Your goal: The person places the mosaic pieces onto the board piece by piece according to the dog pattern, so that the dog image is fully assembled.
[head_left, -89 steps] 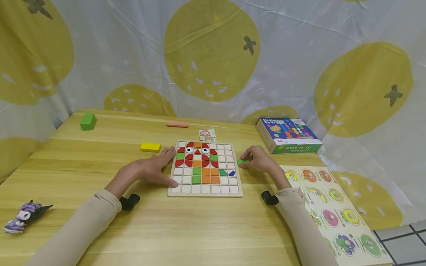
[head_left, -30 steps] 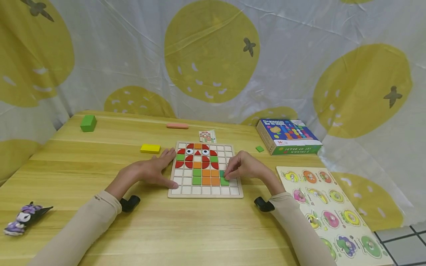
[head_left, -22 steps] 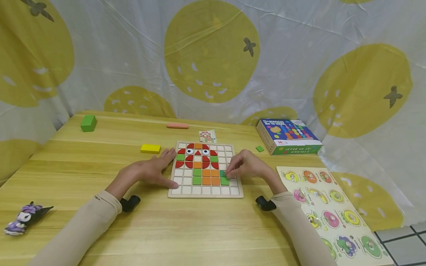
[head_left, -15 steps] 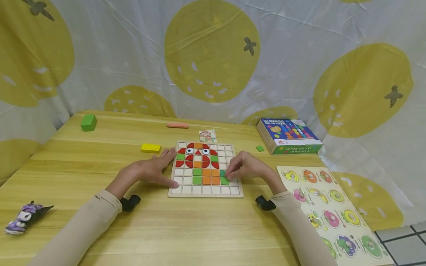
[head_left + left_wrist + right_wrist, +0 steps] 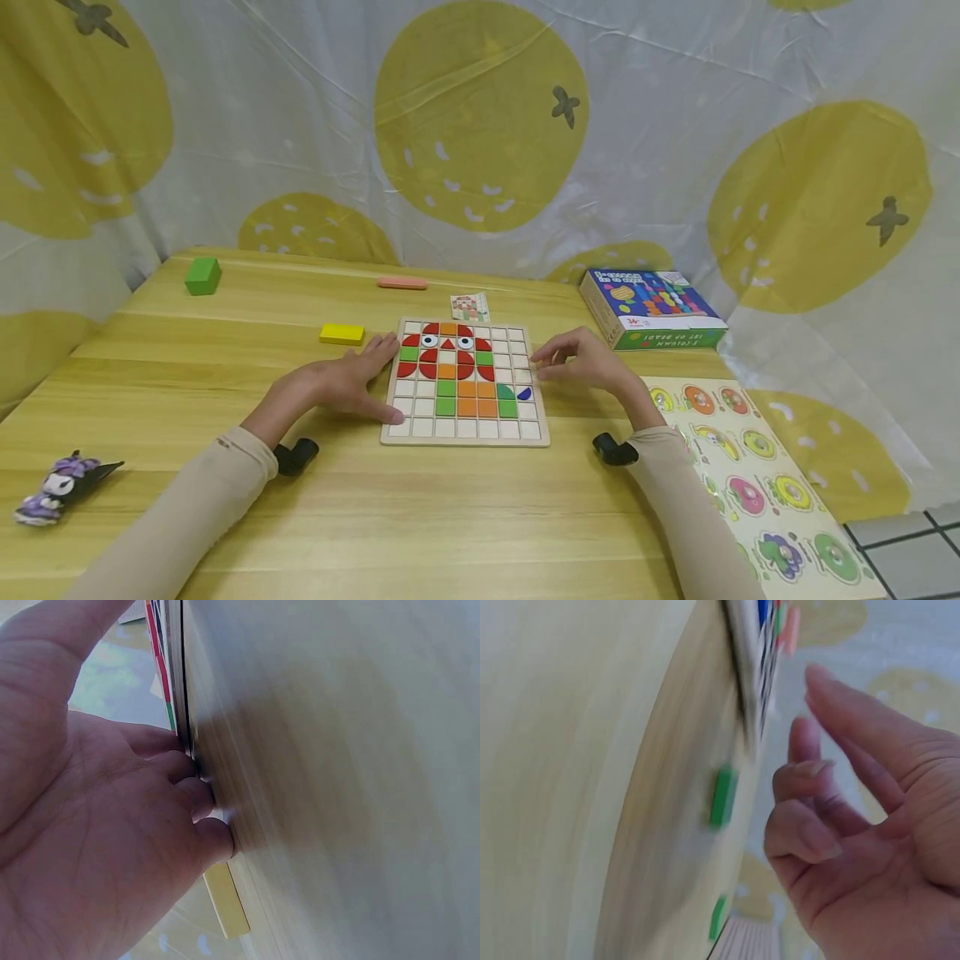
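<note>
The wooden grid board (image 5: 465, 440) lies mid-table, its cells partly filled with red, orange, green and blue tiles and two eye tiles. My left hand (image 5: 347, 385) rests at its left edge, fingers spread and thumb on the front-left corner. Just off the right edge hovers my right hand (image 5: 581, 362), its thumb and fingers apart with nothing between them. A light green square tile (image 5: 507, 409) sits below a dark green quarter-round tile (image 5: 505, 391). In the right wrist view, a green tile (image 5: 722, 796) and another green tile (image 5: 717, 916) lie on the table; the right hand hides both in the head view.
Behind the board lies a small pattern card (image 5: 470, 307). A yellow block (image 5: 342, 334), a pink stick (image 5: 402, 283) and a green block (image 5: 202, 276) are farther left. A bead-set box (image 5: 652, 308), a fruit puzzle board (image 5: 757, 454) and a purple figurine (image 5: 62, 487) stand around.
My right hand has let go of the light green square tile, left in the board, and moved right and back off it, baring the blue piece. The left hand stays put.
</note>
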A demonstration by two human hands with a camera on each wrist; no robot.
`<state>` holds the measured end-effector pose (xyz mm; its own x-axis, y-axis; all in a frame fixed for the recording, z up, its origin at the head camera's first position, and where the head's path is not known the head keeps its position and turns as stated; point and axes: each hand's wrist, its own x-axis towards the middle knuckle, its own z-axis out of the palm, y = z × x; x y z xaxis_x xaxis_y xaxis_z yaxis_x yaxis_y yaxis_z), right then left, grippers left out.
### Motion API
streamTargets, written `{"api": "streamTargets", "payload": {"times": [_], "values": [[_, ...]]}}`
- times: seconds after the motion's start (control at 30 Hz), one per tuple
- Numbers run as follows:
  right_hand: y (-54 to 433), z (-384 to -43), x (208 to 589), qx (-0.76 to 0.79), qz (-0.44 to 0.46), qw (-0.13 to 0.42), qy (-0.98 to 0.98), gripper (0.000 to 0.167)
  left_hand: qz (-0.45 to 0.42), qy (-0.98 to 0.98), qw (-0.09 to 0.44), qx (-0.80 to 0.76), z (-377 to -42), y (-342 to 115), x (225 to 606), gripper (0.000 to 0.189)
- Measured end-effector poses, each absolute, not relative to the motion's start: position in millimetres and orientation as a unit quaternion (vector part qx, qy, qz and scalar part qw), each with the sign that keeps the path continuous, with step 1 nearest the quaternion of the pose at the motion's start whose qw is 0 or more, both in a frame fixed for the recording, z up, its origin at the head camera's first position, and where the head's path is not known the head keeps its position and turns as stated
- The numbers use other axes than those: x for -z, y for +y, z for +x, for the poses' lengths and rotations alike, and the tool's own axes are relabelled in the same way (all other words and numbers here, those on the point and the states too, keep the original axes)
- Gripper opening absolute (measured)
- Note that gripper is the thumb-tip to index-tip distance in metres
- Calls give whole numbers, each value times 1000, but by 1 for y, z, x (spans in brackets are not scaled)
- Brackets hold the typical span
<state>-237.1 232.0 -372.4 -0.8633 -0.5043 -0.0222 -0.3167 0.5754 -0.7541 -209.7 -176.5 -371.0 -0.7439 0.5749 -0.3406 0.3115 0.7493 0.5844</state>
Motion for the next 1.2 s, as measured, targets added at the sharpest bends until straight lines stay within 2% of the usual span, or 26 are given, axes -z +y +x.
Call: {"api": "streamTargets", "payload": {"times": [0.2,0.33,0.77,1.2], "values": [[259,-244,380,374,-193,106,901,32,243,899,262,-253,-209,-175,370,128],[264,-246,384,360,-177,106,910,34,244,899,260,-255,-209,-176,370,128],[272,-245,390,370,-146,107,911,23,244,896,264,-260,-209,-176,370,128],[268,-245,388,363,-124,100,918,21,244,896,262,-261,-208,-177,369,128]]}}
